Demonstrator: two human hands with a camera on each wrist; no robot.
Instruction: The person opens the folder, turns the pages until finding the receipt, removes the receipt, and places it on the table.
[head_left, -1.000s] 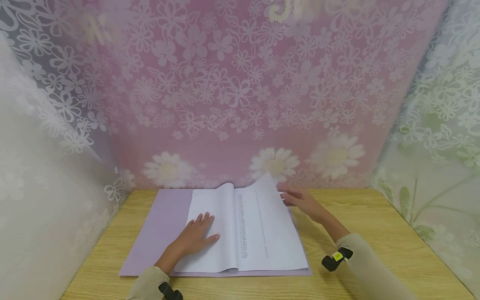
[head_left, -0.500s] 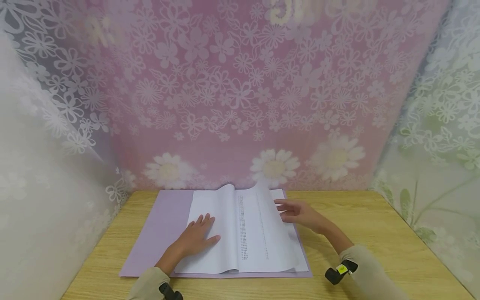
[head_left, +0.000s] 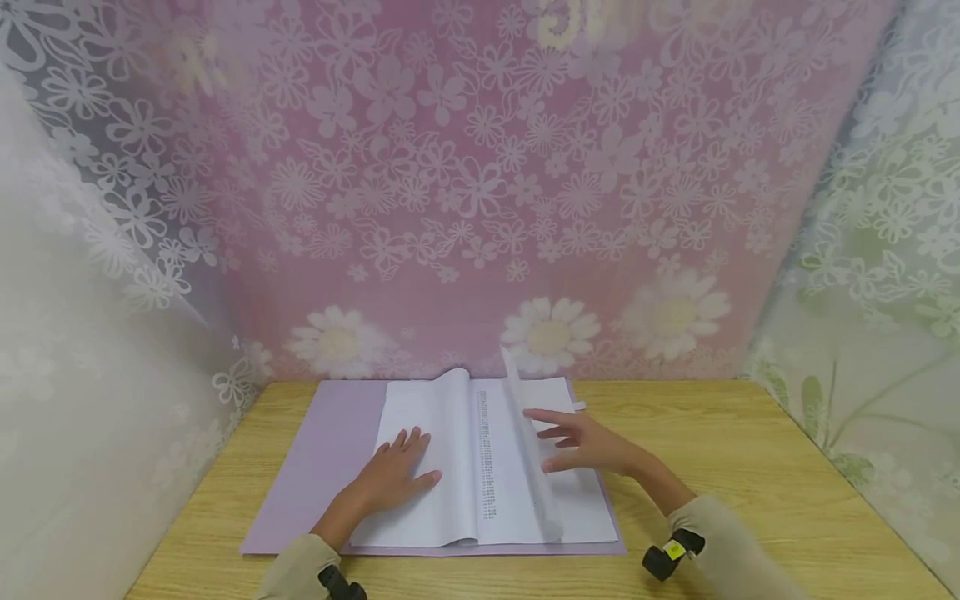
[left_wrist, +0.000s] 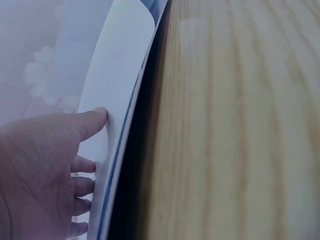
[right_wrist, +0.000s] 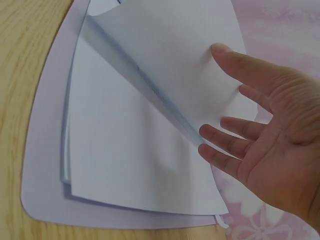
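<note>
A lilac folder lies spread on the table with a stack of white paper inside. My left hand rests flat on the left-hand pages, fingers spread; its thumb presses the paper in the left wrist view. On the right side one printed sheet stands raised and bent toward the left. My right hand is behind that sheet, its fingers extended and fingertips against the paper's back. Beneath the lifted sheet the blank page below shows in the right wrist view.
The wood-grain table extends to both sides of the folder. A pink floral backdrop rises behind it, with pale floral sheets at left and right. A small pale tab sticks out at the folder's right edge.
My right hand has moved left and slightly down from the upper right corner, and the printed sheet has swung up and leftward, uncovering the page beneath. The left hand stays put.
</note>
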